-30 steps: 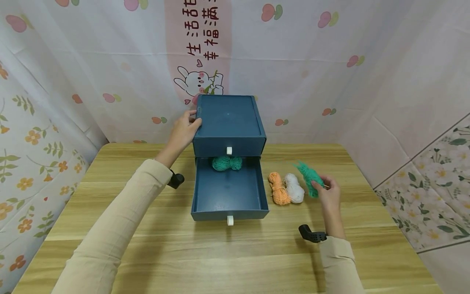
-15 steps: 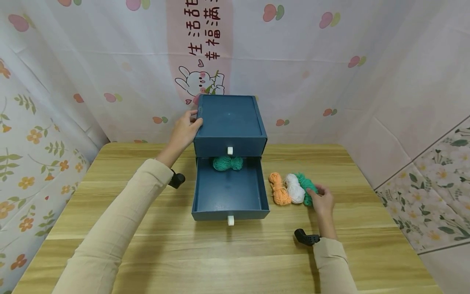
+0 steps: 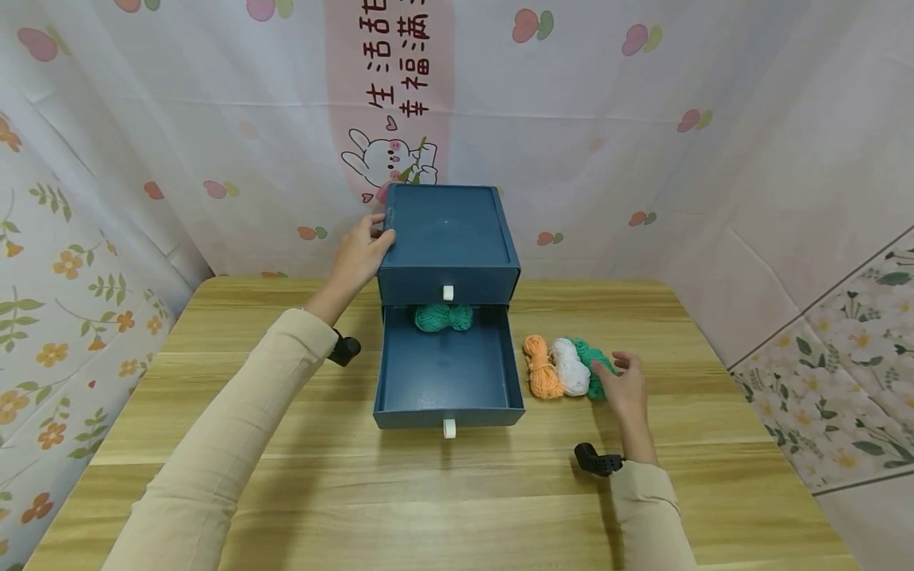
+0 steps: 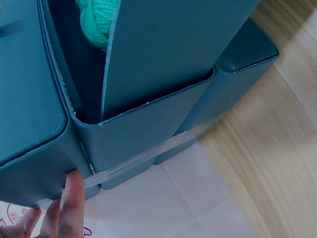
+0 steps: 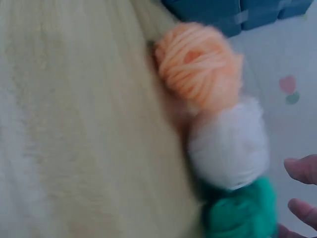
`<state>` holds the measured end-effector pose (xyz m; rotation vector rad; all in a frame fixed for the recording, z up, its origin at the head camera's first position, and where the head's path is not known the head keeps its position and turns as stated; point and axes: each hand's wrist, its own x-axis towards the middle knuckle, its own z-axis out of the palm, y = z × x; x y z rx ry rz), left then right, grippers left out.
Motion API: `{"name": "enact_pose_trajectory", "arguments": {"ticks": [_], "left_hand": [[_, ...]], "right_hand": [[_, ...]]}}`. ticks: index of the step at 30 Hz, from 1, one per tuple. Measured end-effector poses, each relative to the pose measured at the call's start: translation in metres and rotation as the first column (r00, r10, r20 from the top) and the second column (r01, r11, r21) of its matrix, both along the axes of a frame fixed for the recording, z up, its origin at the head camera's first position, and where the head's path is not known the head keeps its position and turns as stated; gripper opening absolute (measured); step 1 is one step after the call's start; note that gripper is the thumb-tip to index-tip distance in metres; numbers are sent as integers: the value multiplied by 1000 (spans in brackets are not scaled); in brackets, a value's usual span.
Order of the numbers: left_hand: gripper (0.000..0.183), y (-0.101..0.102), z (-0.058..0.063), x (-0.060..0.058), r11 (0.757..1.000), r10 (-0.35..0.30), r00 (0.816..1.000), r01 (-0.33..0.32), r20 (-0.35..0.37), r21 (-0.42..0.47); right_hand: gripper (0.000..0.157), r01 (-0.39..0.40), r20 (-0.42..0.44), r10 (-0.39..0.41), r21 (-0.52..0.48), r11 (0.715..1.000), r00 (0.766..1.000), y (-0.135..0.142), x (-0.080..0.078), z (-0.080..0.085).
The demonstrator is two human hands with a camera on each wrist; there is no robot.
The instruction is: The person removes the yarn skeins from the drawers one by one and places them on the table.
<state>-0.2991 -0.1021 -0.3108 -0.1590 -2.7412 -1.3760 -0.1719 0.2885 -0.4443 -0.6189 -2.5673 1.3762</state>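
A dark blue drawer cabinet (image 3: pixel 450 226) stands at the table's back with its lower drawer (image 3: pixel 443 381) pulled out. In that drawer lies a green yarn skein (image 3: pixel 443 317), also partly seen in the left wrist view. My left hand (image 3: pixel 360 250) rests on the cabinet's upper left edge, with fingers (image 4: pixel 72 203) against its side. To the right, an orange skein (image 3: pixel 543 367), a white skein (image 3: pixel 570 367) and another green skein (image 3: pixel 591 358) lie side by side. My right hand (image 3: pixel 627 388) is at the green one's right side, fingers parted; whether the thumb touches it I cannot tell.
The cabinet's upper drawer (image 3: pixel 421 285) is closed. White pull tabs (image 3: pixel 449 429) stick out at the drawer fronts. A printed curtain (image 3: pixel 571 143) hangs behind the wooden table (image 3: pixel 457 500). Black cameras sit on both wrists.
My right hand has set the green skein down beside the white one, moving left and down, and then loosened its fingers from it. The left hand has stayed on the cabinet.
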Motion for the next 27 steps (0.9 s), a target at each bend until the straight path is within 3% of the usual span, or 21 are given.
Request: {"name": "enact_pose_trajectory", "arguments": {"ticks": [4,10,16,20,27], "left_hand": [[55,-1,1,1,1000,-4,1000,4,-5,7],[55,-1,1,2,1000,-3,1000,3,-2,9],[55,-1,1,2,1000,5,1000,-5,0,3],[55,-1,1,1,1000,7,1000,-7,-2,2],[56,0,2,1,1000,3,1000,-3,1,1]], "right_hand": [[52,-47,-106,56,82,996,993,-10,-1,23],[51,-171,-164,200,177,969,966,-31,-1,66],[43,-301,-210,349,229,926,913,-57,0,108],[41,-386,-183,435,251,888,882,-75,0,134],[37,-553,-125,599,271,788,791,-109,-10,164]]}}
